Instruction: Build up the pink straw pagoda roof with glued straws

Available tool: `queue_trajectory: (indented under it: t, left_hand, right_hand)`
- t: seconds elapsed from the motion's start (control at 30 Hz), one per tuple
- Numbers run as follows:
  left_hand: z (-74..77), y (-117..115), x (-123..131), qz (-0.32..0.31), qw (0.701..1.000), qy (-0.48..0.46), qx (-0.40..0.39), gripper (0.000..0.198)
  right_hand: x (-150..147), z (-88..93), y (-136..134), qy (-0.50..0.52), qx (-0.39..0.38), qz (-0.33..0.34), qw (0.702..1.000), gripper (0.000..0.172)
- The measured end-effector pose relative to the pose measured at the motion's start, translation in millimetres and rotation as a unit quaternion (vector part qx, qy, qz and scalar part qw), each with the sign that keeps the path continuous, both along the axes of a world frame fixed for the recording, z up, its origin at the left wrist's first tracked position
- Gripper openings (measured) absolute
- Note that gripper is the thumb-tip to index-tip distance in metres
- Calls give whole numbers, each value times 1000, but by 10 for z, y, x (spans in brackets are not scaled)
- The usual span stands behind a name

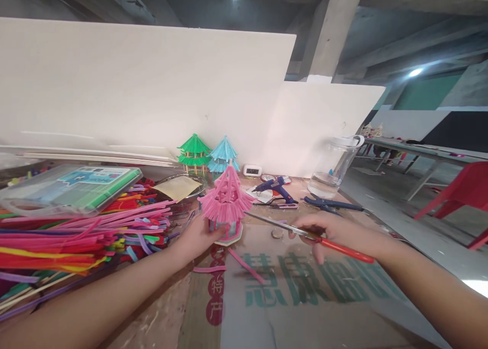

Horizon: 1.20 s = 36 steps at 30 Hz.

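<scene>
My left hand (204,229) is closed round the lower part of a small pink pagoda model (227,199), which stands upright with two tiers of fuzzy pipe-cleaner roof. In my right hand (318,229) is a red-handled tool (345,250) with a long, slim metal end. Its tip points left and comes up to the edge of the lower pink roof; I cannot tell whether it touches. Loose pink pipe-cleaner pieces (247,266) lie on the printed cardboard (282,321) in front of the model.
Bundles of coloured pipe cleaners (76,237) and a clear plastic case (72,189) fill the left. Behind stand a green pagoda (194,153), a blue pagoda (224,153) and a small clock (252,170). A glue gun (278,187), dark-handled pliers (331,204) and a clear jug (328,173) are right.
</scene>
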State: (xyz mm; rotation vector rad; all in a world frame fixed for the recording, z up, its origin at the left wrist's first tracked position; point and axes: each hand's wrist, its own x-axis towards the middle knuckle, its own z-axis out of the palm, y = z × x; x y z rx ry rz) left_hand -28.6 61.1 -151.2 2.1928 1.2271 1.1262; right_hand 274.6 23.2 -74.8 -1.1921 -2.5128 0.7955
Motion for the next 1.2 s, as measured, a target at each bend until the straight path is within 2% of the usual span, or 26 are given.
queue_trajectory:
  t: [0.1, 0.23, 0.37, 0.5, 0.7, 0.8, 0.93, 1.03, 1.1, 1.2]
  left_hand:
    - [2, 11, -13, -21, 999, 10, 26, 34]
    - [17, -6, -8, 3, 998, 2, 65, 37]
    - [28, -12, -12, 15, 1000, 9, 20, 35]
    - [76, -20, -14, -3, 1000, 26, -1, 24]
    - [88, -23, 12, -14, 998, 26, 48, 28]
    - [74, -47, 12, -6, 999, 18, 38, 33]
    - [95, -106, 3, -2, 1000, 15, 19, 32]
    - [129, -140, -1, 12, 997, 62, 33, 28]
    - [151, -152, 0, 0, 995, 97, 39, 29]
    - [175, -161, 0, -30, 992, 119, 40, 29]
  right_hand:
    - [210, -29, 116, -27, -8, -18, 999, 24]
    - [375, -163, 284, -59, 91, -95, 990, 28]
    - [281, -310, 346, -117, 123, -181, 969, 30]
    - [187, -439, 377, -132, 130, -215, 959, 34]
    - [257, -638, 498, -145, 174, -193, 955, 42]
    - [290, -699, 543, -153, 194, -194, 950, 42]
    - [222, -612, 498, -164, 243, -188, 937, 37]
    - [63, -481, 357, -169, 310, -193, 915, 33]
    - [-66, -443, 232, -132, 337, -157, 919, 38]
    - [-243, -519, 55, -66, 376, -79, 921, 37]
